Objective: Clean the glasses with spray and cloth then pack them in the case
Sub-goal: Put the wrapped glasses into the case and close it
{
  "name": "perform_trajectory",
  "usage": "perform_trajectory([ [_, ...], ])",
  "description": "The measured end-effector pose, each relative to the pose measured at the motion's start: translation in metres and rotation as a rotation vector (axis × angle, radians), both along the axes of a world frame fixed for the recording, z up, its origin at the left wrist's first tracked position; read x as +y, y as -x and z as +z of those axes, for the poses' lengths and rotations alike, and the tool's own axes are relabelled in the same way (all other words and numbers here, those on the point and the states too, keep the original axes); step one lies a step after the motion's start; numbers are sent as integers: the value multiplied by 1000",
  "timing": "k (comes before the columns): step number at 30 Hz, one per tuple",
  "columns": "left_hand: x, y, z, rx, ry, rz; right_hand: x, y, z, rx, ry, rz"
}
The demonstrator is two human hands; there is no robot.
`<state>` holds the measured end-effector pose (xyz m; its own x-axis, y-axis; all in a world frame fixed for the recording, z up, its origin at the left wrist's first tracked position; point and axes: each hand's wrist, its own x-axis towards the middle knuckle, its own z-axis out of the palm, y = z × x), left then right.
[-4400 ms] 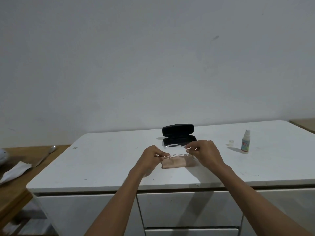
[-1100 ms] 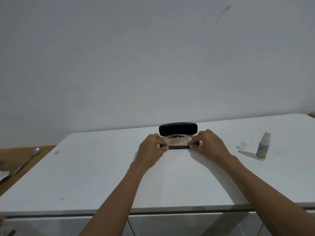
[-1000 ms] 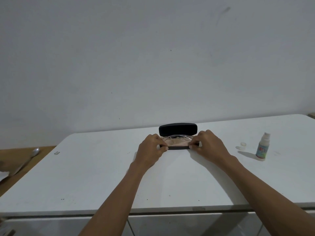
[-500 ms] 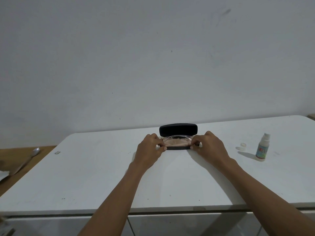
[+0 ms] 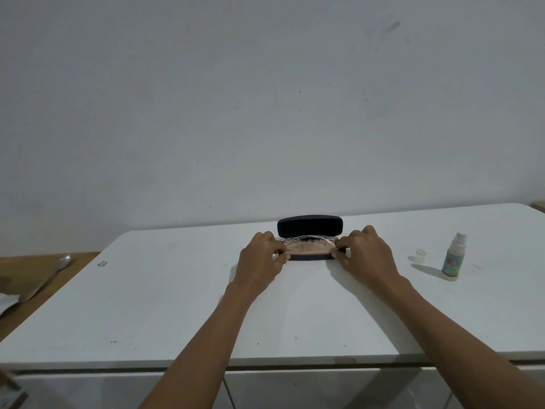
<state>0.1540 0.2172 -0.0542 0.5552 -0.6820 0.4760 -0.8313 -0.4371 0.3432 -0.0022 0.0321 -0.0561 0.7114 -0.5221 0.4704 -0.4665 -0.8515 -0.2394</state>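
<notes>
While both hands, left hand (image 5: 263,256) and right hand (image 5: 364,252), pinch the cloth (image 5: 307,249) and glasses (image 5: 306,239) into the open case (image 5: 310,226), whose lid stands at 12 o'clock, packing nears completion; lid closure presumably follows.

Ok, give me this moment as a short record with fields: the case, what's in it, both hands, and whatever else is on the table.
case: black glasses case, lid open and standing upright, on the white table
contents: pinkish cloth in the lower half with the clear glasses resting on top
left hand: left hand pinching at the case's left end
right hand: right hand pinching at the case's right end
spray bottle: spray bottle upright, to the right, uncapped
cap: small clear cap beside the bottle
packing: lid not yet closed
</notes>
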Motion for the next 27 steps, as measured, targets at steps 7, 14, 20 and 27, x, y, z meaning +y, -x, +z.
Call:
perform_trajectory([
  [7,-2,0,0,92,-43,-2,6,1,-1,39,-36,12],
  [14,-3,-3,-1,122,-44,39,5,-1,-1,110,4,-54],
  [20,-3,-3,-2,123,-50,49,7,0,-1,127,-42,-71],
  [27,-5,1,-3,183,-7,70,8,7,1,47,-223,-46],
])
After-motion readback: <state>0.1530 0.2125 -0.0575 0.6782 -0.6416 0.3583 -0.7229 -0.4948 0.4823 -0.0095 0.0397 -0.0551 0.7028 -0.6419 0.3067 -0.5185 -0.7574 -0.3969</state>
